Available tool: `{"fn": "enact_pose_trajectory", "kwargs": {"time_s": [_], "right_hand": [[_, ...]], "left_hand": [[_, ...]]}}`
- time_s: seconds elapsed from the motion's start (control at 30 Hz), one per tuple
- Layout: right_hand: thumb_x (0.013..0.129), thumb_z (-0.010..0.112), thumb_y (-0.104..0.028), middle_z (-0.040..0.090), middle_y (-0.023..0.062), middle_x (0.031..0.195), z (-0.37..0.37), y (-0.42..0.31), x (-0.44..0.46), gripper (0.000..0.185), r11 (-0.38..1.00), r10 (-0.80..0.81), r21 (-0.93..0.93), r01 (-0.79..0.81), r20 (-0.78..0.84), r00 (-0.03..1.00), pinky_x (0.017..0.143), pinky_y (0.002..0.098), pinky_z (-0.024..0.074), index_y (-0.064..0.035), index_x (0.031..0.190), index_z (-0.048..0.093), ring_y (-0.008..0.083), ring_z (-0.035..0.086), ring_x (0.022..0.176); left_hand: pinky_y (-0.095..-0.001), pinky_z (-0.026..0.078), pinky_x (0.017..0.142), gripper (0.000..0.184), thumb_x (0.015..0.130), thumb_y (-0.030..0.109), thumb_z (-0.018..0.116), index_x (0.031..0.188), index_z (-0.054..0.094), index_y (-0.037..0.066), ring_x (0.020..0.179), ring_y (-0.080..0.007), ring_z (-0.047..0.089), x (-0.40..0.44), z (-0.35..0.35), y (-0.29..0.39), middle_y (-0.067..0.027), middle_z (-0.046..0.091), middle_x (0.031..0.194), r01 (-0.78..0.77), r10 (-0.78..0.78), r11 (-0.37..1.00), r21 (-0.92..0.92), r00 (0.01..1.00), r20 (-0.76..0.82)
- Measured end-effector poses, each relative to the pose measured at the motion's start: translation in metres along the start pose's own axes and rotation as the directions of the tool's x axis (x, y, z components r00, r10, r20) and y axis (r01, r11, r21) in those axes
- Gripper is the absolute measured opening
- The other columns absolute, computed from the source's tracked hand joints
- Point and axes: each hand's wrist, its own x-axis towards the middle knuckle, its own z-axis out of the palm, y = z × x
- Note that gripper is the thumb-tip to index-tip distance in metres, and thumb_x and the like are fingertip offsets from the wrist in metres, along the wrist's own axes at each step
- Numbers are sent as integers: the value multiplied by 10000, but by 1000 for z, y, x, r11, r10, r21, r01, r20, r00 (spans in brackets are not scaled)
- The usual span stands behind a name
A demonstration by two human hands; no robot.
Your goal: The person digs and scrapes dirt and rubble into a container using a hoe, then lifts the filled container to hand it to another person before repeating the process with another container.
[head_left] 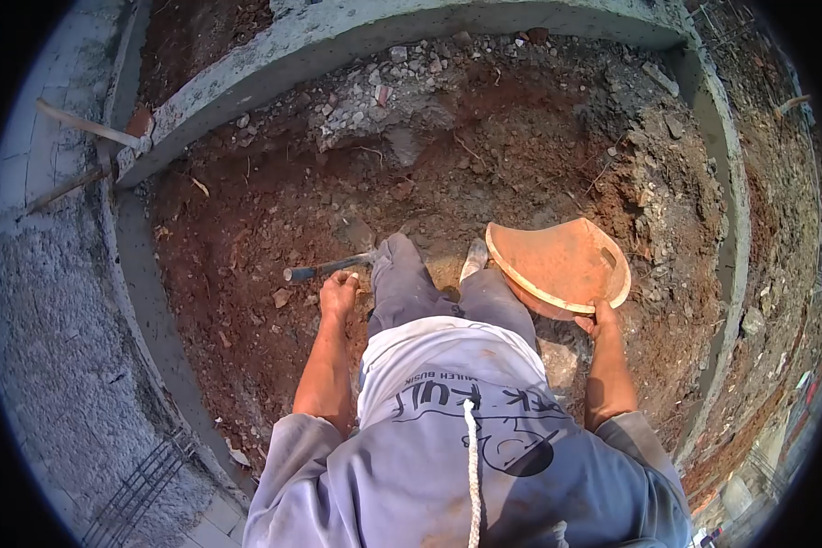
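White cord (474, 475) lies nearest me; concrete beams (384, 26) frame rubbly red soil (237, 224). My right hand (599, 319) pinches the orange basin (557, 260) rim; my left hand (339, 294) curls, its contents unclear.

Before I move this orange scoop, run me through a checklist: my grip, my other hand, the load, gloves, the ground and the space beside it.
1. Right hand on the rim of the orange scoop: ok.
2. Left hand gripping the tool handle: cannot tell; it is close by, but a firm hold does not show.
3. Orange scoop free of a load: ok, only dirt stains show inside.
4. Gloves on: not ok, both hands are bare.
5. Ground even: not ok, the soil is lumpy, with loose stones.
6. Orange scoop apart from the concrete beam on the right: ok.
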Motion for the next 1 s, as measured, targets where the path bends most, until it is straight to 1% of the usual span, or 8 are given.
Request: {"fn": "enact_pose_trajectory", "kwargs": {"time_s": [0.1,0.3,0.43,0.6,0.73,0.83,0.87,1.0], "right_hand": [[781,573,-195,639,115,814,3,18,-12,247,999,-4,41,5,-38,999,432,316,574,-33,967,569,226,638,567],[811,559,-174,637,139,926,40,49,-81,372,998,-37,-57,30,-123,992,481,324,572,15,1129,521,234,665,693],[826,507,-128,657,155,859,49,72,-100,326,996,-76,-67,66,-145,987,366,278,492,51,1099,530,216,629,543],[837,513,-125,581,103,651,74,83,-161,188,982,-184,-4,190,-281,942,316,272,320,42,913,551,175,510,390],[850,490,-104,539,72,586,54,99,-173,122,979,-151,117,170,-154,976,288,267,281,9,836,531,151,462,352],[855,489,-110,555,76,589,74,79,-220,135,977,-114,134,163,-313,943,276,259,285,18,847,532,151,476,348],[858,484,-114,621,106,691,63,82,-216,184,984,-94,120,135,-299,950,326,250,428,36,940,553,165,589,454],[870,463,-123,672,134,924,50,94,-186,312,955,-23,285,81,-201,979,598,349,625,25,1129,551,223,692,721]], "left_hand": [[-409,462,896,305,830,323,659,1046,689,109,995,-298,634,17,-23,10,-130,680,1020,-111,120,943,313,993,-10],[-551,251,1096,306,843,259,622,1111,650,115,1127,-273,551,82,-57,1,-100,626,1103,-367,420,373,852,886,198],[-596,218,1092,360,874,210,572,1218,610,110,1227,-277,526,120,-71,-11,-91,588,1279,-239,0,286,928,968,249],[-301,519,845,316,826,278,651,1095,695,118,1113,-197,625,141,-99,-22,-57,670,1164,-429,-126,214,878,879,460],[-334,518,863,339,803,252,658,1110,691,112,1108,-202,627,142,-92,-14,-67,668,1166,-389,-224,303,870,858,462],[-339,519,858,356,772,233,668,1101,694,100,1100,-215,631,121,-90,2,-75,665,1171,-372,-214,384,845,855,473],[-355,527,807,338,754,252,681,1035,703,66,987,-210,674,113,-93,7,-84,699,1063,-326,-242,434,840,855,458],[-376,476,583,264,779,308,680,874,680,62,673,-195,614,133,-109,-53,-59,667,794,-71,-333,789,611,786,521]]}}
